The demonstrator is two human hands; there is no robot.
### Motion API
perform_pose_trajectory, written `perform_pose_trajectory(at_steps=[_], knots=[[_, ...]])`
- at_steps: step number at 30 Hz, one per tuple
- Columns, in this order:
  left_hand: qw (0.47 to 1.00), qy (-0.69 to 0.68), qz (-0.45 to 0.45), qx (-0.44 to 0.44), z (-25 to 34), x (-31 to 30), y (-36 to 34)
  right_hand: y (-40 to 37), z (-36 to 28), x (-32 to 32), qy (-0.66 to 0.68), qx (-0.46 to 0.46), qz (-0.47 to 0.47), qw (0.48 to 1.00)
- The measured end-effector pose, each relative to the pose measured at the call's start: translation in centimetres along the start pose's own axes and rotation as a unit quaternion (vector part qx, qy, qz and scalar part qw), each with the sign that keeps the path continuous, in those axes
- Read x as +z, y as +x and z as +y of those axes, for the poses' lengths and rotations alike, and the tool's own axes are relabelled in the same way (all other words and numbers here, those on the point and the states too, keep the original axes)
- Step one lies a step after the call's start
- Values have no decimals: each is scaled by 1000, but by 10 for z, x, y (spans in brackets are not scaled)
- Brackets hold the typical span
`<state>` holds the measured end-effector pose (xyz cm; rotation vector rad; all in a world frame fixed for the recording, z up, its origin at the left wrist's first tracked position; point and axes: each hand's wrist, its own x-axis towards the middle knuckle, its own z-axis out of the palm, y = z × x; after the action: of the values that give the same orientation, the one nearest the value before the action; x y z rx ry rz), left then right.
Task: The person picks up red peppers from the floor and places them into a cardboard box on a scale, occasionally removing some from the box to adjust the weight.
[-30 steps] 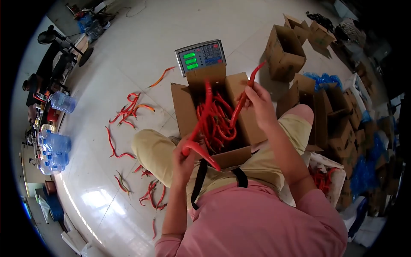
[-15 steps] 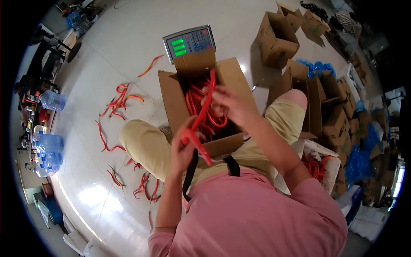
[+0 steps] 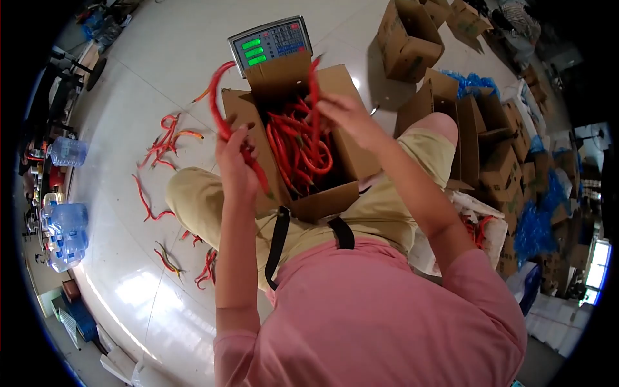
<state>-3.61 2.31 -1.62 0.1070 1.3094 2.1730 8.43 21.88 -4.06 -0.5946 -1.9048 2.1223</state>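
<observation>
My left hand (image 3: pixel 236 160) is closed around a long curved red chili pepper (image 3: pixel 215 97), just left of an open cardboard box (image 3: pixel 325 201). One end of that pepper arcs up past the box's left flap; the other points down below my palm. Over the box's right side, my right hand (image 3: pixel 353 119) pinches another red chili pepper (image 3: pixel 314 80), which stands nearly upright. Inside the box, between my legs, lies a heap of red chili peppers (image 3: pixel 290 145). Behind the box's far flap is a digital scale (image 3: pixel 274 40) with green lit displays.
Loose chili peppers (image 3: pixel 166 142) are scattered on the tiled floor to the left. Open cardboard boxes (image 3: pixel 406 48) stand at the back right. By my right leg, a white container (image 3: pixel 495 235) holds more peppers. Blue plastic (image 3: pixel 535 226) and large water bottles (image 3: pixel 68 229) lie farther out.
My left hand has moved left and up, away from the box's near side, and its pepper now curves upward. The right hand stays over the box with a pepper. The view has shifted slightly.
</observation>
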Motion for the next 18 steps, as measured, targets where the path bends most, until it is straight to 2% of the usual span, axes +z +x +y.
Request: perform_pose_trajectory(at_steps=[2,4,5,8,9,14,18], knots=[[995,98,20,5,-23,-10,9,13,37,4,-66,24,-53,996],[980,190,50,42,-36,-16,9,30,75,0,-127,8,-14,992],[975,212,31,52,-35,-26,4,40,95,-2,-156,0,5,988],[987,136,31,76,-29,-58,-19,74,151,-13,-364,-52,31,929],[984,146,58,84,-25,-66,-28,80,161,-11,-392,-38,35,918],[960,205,159,103,7,-90,-68,94,177,5,-490,13,45,871],[970,148,172,90,7,-106,-71,99,155,-3,-465,8,-22,885]])
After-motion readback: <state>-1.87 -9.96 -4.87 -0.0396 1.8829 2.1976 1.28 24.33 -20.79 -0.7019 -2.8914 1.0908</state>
